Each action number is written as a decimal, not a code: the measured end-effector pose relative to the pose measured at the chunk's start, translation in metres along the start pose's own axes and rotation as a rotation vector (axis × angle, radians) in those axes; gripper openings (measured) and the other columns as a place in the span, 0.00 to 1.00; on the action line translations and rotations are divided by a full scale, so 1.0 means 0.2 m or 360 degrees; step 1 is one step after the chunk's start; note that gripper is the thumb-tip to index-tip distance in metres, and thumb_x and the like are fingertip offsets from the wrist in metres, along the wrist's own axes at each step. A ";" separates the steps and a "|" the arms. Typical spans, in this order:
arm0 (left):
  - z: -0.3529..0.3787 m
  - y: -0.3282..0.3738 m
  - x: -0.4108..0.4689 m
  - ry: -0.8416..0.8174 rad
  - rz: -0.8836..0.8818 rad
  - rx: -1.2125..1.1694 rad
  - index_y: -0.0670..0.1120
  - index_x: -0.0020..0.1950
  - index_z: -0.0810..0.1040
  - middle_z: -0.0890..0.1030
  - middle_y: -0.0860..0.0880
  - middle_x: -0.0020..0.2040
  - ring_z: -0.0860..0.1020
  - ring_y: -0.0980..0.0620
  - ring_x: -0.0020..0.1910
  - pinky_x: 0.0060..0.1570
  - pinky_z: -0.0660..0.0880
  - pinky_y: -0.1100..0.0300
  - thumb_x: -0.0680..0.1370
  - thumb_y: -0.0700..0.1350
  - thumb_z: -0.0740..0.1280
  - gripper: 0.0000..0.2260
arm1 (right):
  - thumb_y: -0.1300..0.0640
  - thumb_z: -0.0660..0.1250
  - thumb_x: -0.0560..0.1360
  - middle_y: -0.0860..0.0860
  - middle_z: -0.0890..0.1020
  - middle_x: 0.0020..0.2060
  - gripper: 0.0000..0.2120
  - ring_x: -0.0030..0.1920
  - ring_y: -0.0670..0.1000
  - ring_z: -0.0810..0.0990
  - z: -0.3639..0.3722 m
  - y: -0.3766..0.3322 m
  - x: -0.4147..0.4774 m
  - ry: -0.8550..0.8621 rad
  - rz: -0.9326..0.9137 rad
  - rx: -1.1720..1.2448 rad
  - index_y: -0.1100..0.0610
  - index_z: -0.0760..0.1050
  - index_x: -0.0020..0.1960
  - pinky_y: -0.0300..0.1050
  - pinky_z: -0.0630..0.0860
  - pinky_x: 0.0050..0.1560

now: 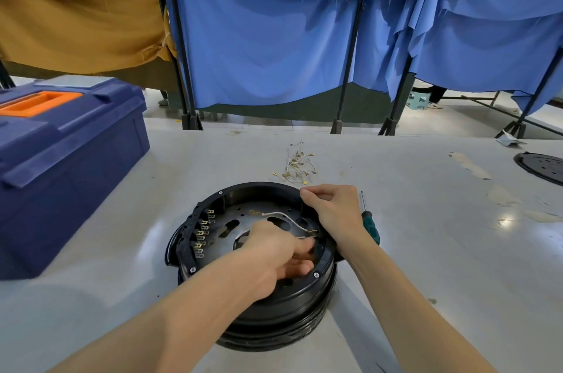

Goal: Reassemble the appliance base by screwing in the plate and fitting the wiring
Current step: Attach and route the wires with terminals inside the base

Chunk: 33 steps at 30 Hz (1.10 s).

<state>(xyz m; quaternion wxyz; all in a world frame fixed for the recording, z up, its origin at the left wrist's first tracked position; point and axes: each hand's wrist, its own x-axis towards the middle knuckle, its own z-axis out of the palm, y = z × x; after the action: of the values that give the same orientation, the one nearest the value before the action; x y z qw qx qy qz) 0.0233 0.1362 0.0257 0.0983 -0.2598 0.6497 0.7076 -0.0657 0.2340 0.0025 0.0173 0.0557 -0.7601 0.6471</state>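
Note:
A round black appliance base (268,305) stands on the table in front of me, open side up. Inside lies a perforated metal plate (231,225), with a row of brass terminals (202,237) along the left wall. A white wire (281,215) with brass ends runs across the plate. My left hand (274,254) reaches into the base and pinches a wire end near the right wall. My right hand (332,208) grips the base's far right rim, fingers curled over it. Several loose wires (297,165) lie behind the base.
A green-handled screwdriver (370,222) lies just right of the base. A dark blue toolbox (61,159) with an orange handle stands at the left. A black round cover (543,167) sits at the far right edge. Blue and tan cloth screens hang behind the table.

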 end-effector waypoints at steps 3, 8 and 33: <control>0.01 0.01 0.00 0.0010 -0.0043 -0.0170 0.29 0.51 0.77 0.79 0.40 0.32 0.74 0.54 0.18 0.18 0.70 0.67 0.75 0.32 0.70 0.08 | 0.60 0.73 0.73 0.50 0.86 0.37 0.03 0.40 0.48 0.85 0.00 0.00 -0.01 0.0030 0.0014 0.0011 0.53 0.84 0.41 0.45 0.82 0.49; -0.01 -0.01 0.00 -0.0095 -0.0168 -0.0275 0.33 0.42 0.76 0.80 0.42 0.28 0.73 0.56 0.17 0.17 0.68 0.69 0.78 0.33 0.66 0.06 | 0.59 0.74 0.73 0.49 0.86 0.36 0.04 0.40 0.47 0.85 0.00 0.00 -0.02 0.0046 0.0007 -0.0007 0.52 0.84 0.40 0.42 0.82 0.47; 0.01 -0.01 0.09 -0.0084 -0.0234 -0.0554 0.36 0.37 0.77 0.77 0.45 0.21 0.72 0.59 0.16 0.17 0.68 0.72 0.76 0.31 0.67 0.07 | 0.59 0.73 0.73 0.47 0.86 0.34 0.07 0.39 0.46 0.85 0.01 0.00 -0.03 0.0080 -0.0069 -0.0035 0.49 0.83 0.37 0.39 0.81 0.45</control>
<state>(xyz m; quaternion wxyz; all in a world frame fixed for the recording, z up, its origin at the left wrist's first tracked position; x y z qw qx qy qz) 0.0083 0.1353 0.0142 0.1203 -0.3010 0.4940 0.8068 -0.0595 0.2326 0.0021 0.0511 0.0558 -0.7652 0.6394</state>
